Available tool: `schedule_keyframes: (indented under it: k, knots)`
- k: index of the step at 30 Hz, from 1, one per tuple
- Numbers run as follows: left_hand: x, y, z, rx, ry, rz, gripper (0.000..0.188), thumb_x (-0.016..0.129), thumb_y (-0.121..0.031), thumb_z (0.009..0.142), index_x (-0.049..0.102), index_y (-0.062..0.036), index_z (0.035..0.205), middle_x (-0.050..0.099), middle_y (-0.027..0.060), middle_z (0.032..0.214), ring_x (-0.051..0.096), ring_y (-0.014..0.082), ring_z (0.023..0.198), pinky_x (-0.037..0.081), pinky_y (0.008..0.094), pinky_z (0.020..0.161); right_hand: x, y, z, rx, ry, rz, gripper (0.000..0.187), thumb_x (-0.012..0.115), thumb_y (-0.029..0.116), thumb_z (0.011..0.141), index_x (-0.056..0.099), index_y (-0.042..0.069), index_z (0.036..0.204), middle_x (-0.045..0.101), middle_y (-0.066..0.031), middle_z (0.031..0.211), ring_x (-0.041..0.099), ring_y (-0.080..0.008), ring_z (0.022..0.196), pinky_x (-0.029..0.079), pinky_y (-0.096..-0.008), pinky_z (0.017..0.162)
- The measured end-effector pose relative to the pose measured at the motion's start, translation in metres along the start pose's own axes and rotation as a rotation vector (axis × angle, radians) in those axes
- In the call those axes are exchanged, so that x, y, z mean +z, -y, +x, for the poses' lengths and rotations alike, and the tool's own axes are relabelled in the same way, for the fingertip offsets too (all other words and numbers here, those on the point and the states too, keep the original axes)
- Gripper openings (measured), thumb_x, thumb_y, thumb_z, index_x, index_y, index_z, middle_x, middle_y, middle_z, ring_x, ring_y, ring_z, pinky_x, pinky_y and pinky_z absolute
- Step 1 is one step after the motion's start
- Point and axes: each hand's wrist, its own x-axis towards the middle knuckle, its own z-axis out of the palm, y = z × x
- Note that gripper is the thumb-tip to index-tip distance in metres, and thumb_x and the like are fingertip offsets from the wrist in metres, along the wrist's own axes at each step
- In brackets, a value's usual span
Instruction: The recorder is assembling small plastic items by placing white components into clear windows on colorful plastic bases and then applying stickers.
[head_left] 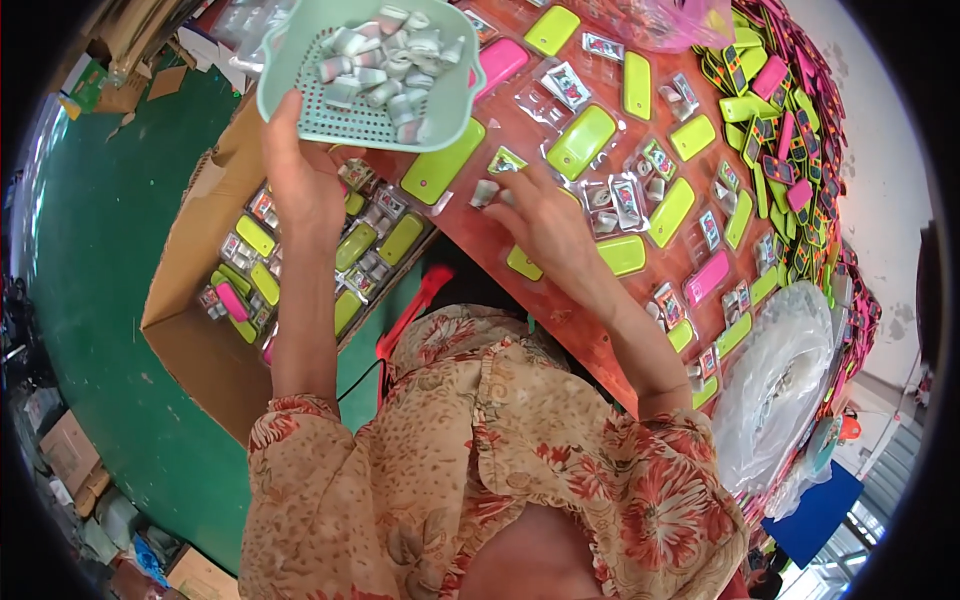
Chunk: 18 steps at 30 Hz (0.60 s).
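One mint basket [345,123] | left hand [306,185] clamped on its near-left rim | right hand [545,215] curled by white roll [485,192], grip unclear | basket lies forward-left of right hand

No legible wording; print is too small or blurred to read. White packets [568,87] in clear packs on the red table [572,315] carry coloured print, red and blue on several. Green-and-white packet [507,160] just beside the right hand [545,220]: printed, unreadable. Similar printed packets [265,207] inside the carton [190,335], left. Lime case [582,142] has a small mark near one end, maybe a logo, can't tell. Far-right pile [790,130]: coloured patches on dark panels, no readable characters.
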Motion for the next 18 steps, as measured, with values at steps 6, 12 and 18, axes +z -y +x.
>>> schedule_keyframes:
  k: [6, 12, 18]
  knots:
    - [0.006, 0.012, -0.007, -0.024, -0.032, -0.105, 0.034, 0.044, -0.026, 0.086, 0.047, -0.0050, 0.111, 0.058, 0.0041, 0.102, 0.057, 0.0153, 0.085, 0.046, 0.0285, 0.068, -0.009, 0.005, -0.016, 0.021, -0.013, -0.136, 0.040, 0.062, 0.018, 0.074, 0.045, 0.007, 0.109, 0.049, -0.0151, 0.097, 0.057, -0.0321, 0.069, 0.049, -0.0374, 0.053]
    - [0.002, 0.021, -0.020, -0.030, 0.062, 0.010, 0.039, 0.045, -0.020, 0.085, 0.040, -0.0029, 0.119, 0.052, 0.0067, 0.111, 0.052, 0.0141, 0.099, 0.043, 0.0295, 0.082, -0.030, 0.025, 0.027, -0.223, -0.235, -0.120, 0.017, 0.059, 0.016, 0.074, 0.056, 0.004, 0.086, 0.056, -0.0113, 0.073, 0.057, -0.0288, 0.064, 0.046, -0.0379, 0.052]
    - [0.016, 0.032, -0.020, 0.111, 0.022, -0.001, 0.041, 0.054, -0.011, 0.080, 0.038, 0.0028, 0.115, 0.049, 0.0100, 0.107, 0.049, 0.0133, 0.094, 0.039, 0.0266, 0.084, -0.007, 0.043, 0.091, -0.113, 0.212, -0.426, 0.028, 0.062, 0.025, 0.070, 0.051, 0.002, 0.080, 0.059, -0.0145, 0.071, 0.059, -0.0282, 0.068, 0.046, -0.0374, 0.054]
